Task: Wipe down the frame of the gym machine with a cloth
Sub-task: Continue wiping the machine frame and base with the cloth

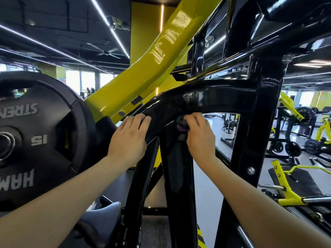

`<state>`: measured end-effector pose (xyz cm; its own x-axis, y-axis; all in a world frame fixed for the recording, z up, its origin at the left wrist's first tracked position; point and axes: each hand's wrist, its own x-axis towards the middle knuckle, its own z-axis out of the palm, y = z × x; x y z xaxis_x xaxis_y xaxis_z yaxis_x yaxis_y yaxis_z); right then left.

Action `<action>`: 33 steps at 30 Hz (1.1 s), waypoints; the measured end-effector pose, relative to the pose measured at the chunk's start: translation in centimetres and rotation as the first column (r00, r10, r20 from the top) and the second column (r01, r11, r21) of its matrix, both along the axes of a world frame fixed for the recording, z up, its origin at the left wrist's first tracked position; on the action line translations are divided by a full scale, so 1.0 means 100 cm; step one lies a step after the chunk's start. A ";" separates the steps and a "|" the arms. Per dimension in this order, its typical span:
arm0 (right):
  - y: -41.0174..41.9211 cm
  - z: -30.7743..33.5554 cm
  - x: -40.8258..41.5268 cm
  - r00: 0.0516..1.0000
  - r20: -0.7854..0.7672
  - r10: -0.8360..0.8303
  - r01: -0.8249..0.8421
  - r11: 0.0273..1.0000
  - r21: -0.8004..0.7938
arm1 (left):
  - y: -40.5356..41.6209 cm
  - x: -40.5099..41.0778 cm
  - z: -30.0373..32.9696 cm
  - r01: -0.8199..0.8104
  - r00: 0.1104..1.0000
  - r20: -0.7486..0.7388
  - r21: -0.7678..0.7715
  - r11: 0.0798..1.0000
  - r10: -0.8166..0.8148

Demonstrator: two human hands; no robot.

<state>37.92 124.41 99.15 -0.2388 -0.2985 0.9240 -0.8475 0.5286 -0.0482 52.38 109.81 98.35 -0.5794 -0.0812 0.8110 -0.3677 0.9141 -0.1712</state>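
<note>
The gym machine's glossy black frame [211, 94] arches across the middle of the view, with uprights running down from it. My left hand [129, 138] rests flat on the curved black bar, fingers over its edge, holding nothing. My right hand [200, 135] presses a dark cloth with a purple patch [181, 127] against the underside of the arch where it meets an upright. Most of the cloth is hidden under my fingers.
A black 15 weight plate [35, 133] hangs at the left. A yellow lever arm [155, 56] slants up behind the frame. Other yellow and black machines [295, 122] and a bench [295, 183] stand on the grey floor to the right.
</note>
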 end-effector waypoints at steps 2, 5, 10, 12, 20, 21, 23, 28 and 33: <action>-0.005 0.000 -0.001 0.978 0.203 0.051 -0.023 0.990 -0.140 | 0.000 0.000 0.001 -0.014 1.000 0.007 -0.016 1.000 0.014; -0.009 0.001 -0.002 0.923 0.372 0.094 -0.015 0.978 -0.209 | 0.001 0.000 0.003 -0.022 1.000 0.002 -0.023 0.999 0.022; 0.004 0.007 0.009 0.894 0.415 0.171 -0.054 0.959 -0.278 | 0.013 -0.002 0.004 0.000 0.999 0.045 -0.044 0.999 0.002; 0.005 0.003 0.018 0.930 0.325 0.171 -0.090 0.964 -0.248 | 0.017 -0.006 0.005 0.024 0.999 0.036 -0.052 0.998 -0.022; 0.009 0.014 0.013 0.867 0.477 0.146 -0.097 0.987 -0.125 | 0.030 -0.013 0.007 0.034 0.996 0.084 -0.032 0.999 -0.031; 0.007 0.011 0.017 0.882 0.447 0.150 -0.091 0.984 -0.151 | 0.029 -0.013 0.007 0.036 0.997 0.076 -0.039 0.999 -0.033; 0.004 0.012 0.016 0.866 0.474 0.157 -0.091 0.983 -0.159 | 0.030 -0.013 0.007 0.032 0.995 0.091 -0.033 0.999 -0.029; 0.004 0.023 0.004 0.744 0.654 0.140 -0.138 0.989 -0.054 | 0.035 -0.014 0.007 0.018 0.990 0.142 0.024 1.000 -0.021; 0.022 0.009 0.014 0.773 0.628 0.084 -0.142 0.989 0.043 | 0.042 -0.015 0.002 0.029 0.981 0.191 0.058 0.998 -0.040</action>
